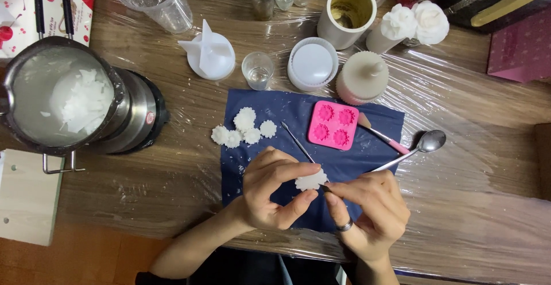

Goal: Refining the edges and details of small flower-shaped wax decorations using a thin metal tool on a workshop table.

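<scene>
Wax flower [310, 179] pinched between left hand [270, 190], seemingly right hand [373, 210].

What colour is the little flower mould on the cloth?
Pink, the flower mould shows clearly in the head view.

Five white wax flowers [243, 129] clustered at eleven o'clock on one blue cloth [298, 113], a sixth [310, 180] held at centre. One pink mould [333, 125], four cavities. One spoon [422, 147] at three o'clock. One metal pot [57, 98] at nine o'clock. Two hands.
</scene>
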